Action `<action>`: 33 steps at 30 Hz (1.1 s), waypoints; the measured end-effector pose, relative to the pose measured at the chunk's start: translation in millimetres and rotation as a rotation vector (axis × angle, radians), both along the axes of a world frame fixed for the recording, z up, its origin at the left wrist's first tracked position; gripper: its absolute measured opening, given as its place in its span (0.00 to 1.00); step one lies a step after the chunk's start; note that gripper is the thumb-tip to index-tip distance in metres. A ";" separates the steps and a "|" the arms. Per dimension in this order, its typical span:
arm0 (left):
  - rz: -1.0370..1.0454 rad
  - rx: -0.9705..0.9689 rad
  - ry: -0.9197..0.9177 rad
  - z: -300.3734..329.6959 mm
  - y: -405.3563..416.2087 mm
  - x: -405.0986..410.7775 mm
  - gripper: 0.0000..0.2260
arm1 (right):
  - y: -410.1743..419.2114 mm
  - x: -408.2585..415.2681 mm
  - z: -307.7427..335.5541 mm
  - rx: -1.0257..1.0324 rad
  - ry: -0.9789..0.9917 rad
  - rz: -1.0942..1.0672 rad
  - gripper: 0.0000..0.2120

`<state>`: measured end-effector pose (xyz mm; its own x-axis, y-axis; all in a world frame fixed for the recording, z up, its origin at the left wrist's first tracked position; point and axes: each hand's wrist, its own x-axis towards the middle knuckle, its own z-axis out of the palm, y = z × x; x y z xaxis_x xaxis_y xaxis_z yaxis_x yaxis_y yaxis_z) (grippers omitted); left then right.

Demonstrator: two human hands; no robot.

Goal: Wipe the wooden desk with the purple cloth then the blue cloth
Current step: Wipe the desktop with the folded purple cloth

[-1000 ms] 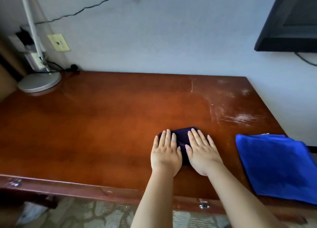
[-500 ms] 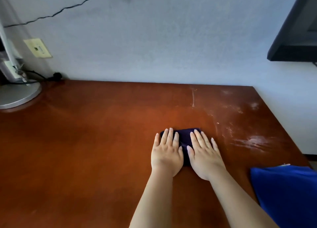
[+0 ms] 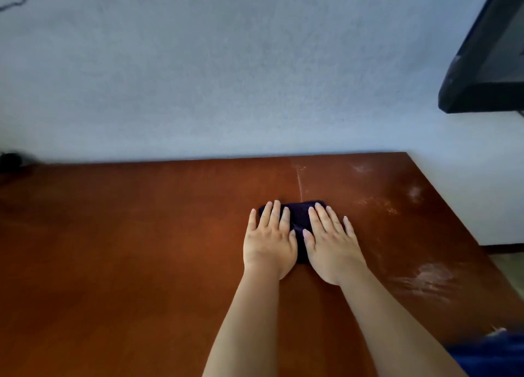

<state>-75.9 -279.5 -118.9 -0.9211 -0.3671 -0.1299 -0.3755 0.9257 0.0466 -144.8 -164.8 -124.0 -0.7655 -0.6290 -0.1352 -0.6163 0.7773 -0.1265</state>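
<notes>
The purple cloth (image 3: 297, 220) lies folded on the tabletop (image 3: 141, 249), right of its middle, pinned under both hands side by side, its long axis running left to right. The left hand (image 3: 268, 242) and right hand (image 3: 331, 249) press flat, fingers (image 3: 276, 215) straight and pointing toward the wall (image 3: 226, 79), gripping nothing. Beyond the cloth and to its right, the pale smears (image 3: 425, 277) look unwiped. The blue cloth (image 3: 487, 354) waits well to the cloth's right at the near edge. Nothing blocks a push forward.
</notes>
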 end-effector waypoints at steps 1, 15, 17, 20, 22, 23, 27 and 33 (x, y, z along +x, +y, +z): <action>-0.001 -0.001 0.002 0.1 -2.8 -5.6 0.25 | -2.6 -5.9 0.6 0.001 0.000 0.003 0.26; 0.060 -0.010 0.007 -0.2 -42.7 -100.5 0.25 | -46.8 -106.8 0.1 -0.043 -0.005 0.044 0.27; 0.070 -0.006 0.005 0.2 -48.0 -111.8 0.25 | -52.7 -119.6 -0.5 -0.045 -0.006 0.050 0.27; 0.078 -0.010 0.007 -0.6 -55.2 -127.0 0.25 | -60.2 -134.5 -2.0 -0.049 -0.003 0.047 0.27; 0.078 -0.015 0.009 -0.6 -59.5 -133.9 0.25 | -63.7 -140.8 -2.1 -0.053 -0.005 0.046 0.27; 0.078 -0.017 0.010 -0.8 -60.8 -136.8 0.25 | -64.9 -143.6 -2.2 -0.052 -0.005 0.046 0.27; 0.081 -0.014 0.015 -1.0 -64.2 -142.9 0.25 | -68.3 -150.0 -1.0 -0.044 -0.010 0.039 0.27; 0.092 0.013 0.013 -1.8 -54.0 -130.2 0.25 | -60.2 -138.1 -1.0 -0.021 -0.006 0.023 0.27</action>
